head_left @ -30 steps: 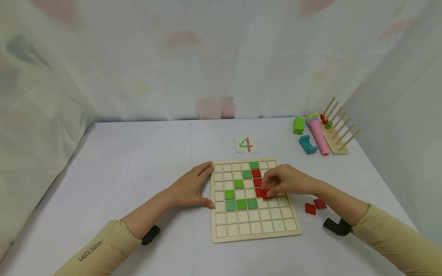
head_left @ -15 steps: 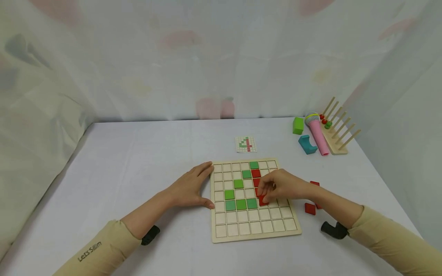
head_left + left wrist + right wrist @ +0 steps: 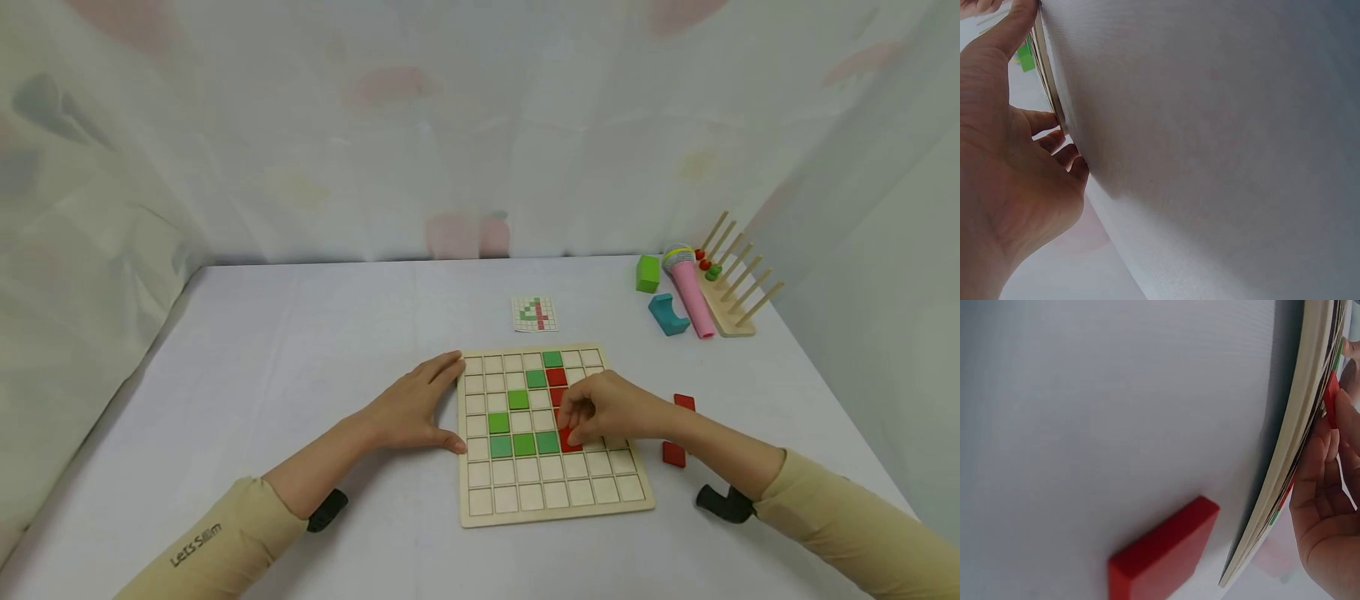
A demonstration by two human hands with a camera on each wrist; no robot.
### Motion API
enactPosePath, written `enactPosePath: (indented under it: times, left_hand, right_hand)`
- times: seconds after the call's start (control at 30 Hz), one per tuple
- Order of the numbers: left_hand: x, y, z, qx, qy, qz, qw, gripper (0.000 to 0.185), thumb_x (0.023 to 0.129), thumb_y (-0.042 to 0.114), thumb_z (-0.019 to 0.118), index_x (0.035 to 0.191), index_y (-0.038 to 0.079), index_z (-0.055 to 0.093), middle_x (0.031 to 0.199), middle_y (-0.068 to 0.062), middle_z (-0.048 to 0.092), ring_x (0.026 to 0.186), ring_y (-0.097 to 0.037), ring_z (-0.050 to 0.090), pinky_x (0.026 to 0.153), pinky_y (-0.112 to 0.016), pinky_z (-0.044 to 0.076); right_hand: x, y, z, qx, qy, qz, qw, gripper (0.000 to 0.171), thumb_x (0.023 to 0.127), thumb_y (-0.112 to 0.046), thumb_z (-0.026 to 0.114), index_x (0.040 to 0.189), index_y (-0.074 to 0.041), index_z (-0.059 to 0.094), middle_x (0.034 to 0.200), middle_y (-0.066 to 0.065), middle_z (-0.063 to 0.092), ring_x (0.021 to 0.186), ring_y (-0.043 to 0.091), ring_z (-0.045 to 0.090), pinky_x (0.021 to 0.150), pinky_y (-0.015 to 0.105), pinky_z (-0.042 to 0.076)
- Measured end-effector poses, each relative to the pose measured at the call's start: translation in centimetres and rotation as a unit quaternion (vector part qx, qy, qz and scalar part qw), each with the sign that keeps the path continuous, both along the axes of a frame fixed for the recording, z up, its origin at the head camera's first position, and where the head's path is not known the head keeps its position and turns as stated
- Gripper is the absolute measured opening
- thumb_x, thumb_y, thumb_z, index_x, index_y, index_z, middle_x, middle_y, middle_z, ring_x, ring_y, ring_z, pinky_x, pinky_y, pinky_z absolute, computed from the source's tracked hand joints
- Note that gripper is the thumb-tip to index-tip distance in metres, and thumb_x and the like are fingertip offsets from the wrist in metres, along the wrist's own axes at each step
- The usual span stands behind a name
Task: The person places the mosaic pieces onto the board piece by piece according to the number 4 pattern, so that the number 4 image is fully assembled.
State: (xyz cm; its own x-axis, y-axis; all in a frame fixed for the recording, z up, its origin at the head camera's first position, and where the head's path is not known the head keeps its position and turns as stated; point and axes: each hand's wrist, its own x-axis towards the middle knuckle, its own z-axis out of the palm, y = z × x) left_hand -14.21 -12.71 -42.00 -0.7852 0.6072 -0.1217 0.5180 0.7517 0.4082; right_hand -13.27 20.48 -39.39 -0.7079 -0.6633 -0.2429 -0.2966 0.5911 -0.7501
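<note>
A wooden grid board [image 3: 555, 518] lies on the white table, with green tiles [image 3: 524, 444] stepped across it and red tiles [image 3: 557, 377] in a column. My left hand [image 3: 412, 408] rests at the board's left edge, thumb and fingertips spread along it. Over the column, my right hand [image 3: 615, 406] pinches a red tile [image 3: 572, 442] between thumb and fingers, right of the green row. From the right wrist the pinched tile [image 3: 1332, 400] looks tilted against the board. My fingers hide part of the column.
Loose red tiles [image 3: 673, 454] lie right of the board, near my forearm. A small pattern card [image 3: 535, 314] is behind it. At the back right are a green block [image 3: 648, 273], a teal arch block [image 3: 667, 315], a pink toy microphone [image 3: 693, 296] and a peg rack [image 3: 731, 315].
My right hand has moved down the board towards me with the red tile, from beside the column to the cell at the green row's right end. The left hand has stayed put.
</note>
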Motion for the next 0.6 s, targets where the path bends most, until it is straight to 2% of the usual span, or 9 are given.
enactPosePath:
  times: [0.6]
  left_hand:
    - [-0.05, -0.10, -0.06, 0.000, 0.002, -0.001, 1.0000, 0.122, 0.067, 0.071, 0.077, 0.157, 0.008, 0.024, 0.167, -0.009, 0.018, 0.153, -0.032, 0.025, 0.120, -0.053, 0.033]
  right_hand:
    - [0.28, 0.10, -0.17, -0.005, 0.043, 0.003, 0.999, 0.012, 0.078, -0.018, 0.083, 0.086, -0.018, 0.074, 0.079, -0.007, 0.070, 0.068, 0.002, 0.060, 0.065, 0.019, 0.055]
